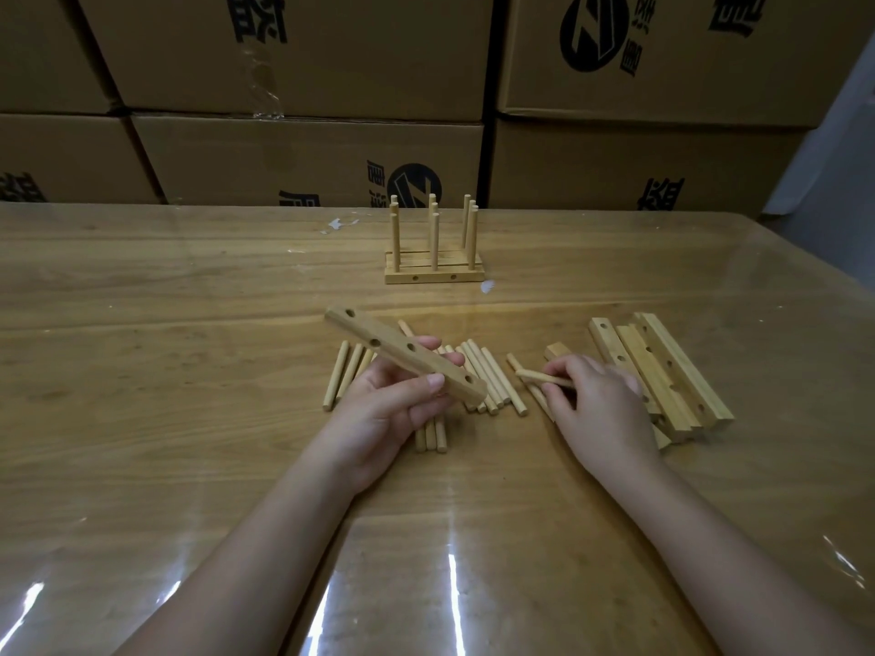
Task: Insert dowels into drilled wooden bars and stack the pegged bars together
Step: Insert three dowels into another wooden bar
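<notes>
Left hand [379,409] grips drilled bar [405,355]; right hand [599,404] pinches dowel [544,378].

Dim, warm, lit from overhead. White glare streaks across the glossy table [142,371] near the bottom edge. Curved wide-angle edges; boxes [303,54] behind dark, slightly soft.

1. Wooden table [142,371] under a glossy clear film [473,584], with glare streaks near the front edge
2. Brown cardboard boxes [308,54] stacked just behind the table, printed with black logos and characters
3. Crinkled clear tape [263,87] on one upper box
4. White scrap [338,224] near the table's far edge
5. Pale wall [833,149] at far right
</notes>
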Demonstrator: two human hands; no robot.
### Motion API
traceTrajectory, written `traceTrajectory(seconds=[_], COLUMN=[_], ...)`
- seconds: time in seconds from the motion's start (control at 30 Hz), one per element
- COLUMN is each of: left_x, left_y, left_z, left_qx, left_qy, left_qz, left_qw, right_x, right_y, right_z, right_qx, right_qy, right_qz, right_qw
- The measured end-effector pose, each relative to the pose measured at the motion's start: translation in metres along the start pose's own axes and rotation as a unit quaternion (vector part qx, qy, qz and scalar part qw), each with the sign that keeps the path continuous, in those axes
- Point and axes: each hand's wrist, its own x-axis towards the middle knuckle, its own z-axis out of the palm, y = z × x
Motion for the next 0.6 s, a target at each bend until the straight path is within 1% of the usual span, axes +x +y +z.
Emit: traceTrajectory(seconds=[0.1, 0.23, 0.33, 0.43, 0.6], left_x=[0.0003, -0.0009, -0.0016, -0.0006, 0.0004], left_y=[0.0022, 0.0029, 0.0002, -0.0018, -0.0013], left_z=[-0.0007, -0.0029, -0.0013, 0.001, 0.0014], left_qx=[0.012, 0.047, 0.09, 0.126, 0.1], left_qy=[0.0, -0.033, -0.05, -0.037, -0.054], left_qz=[-0.006, -0.011, -0.006, -0.015, -0.021], left_qw=[1.0, 0.998, 0.995, 0.991, 0.993], right_x=[-0.0009, -0.0015, -0.0018, -0.0004, -0.0023], right_y=[0.001, 0.0013, 0.0034, 0.0018, -0.0009], right_z=[0.0012, 0.0016, -0.0018, -0.0049, -0.0068], right_qx=[-0.027, -0.041, 0.009, 0.07, 0.148], right_qy=[0.014, 0.026, 0.072, 0.108, 0.101], right_qz=[0.019, 0.027, 0.032, 0.013, -0.03], right_qw=[0.999, 0.998, 0.997, 0.992, 0.983])
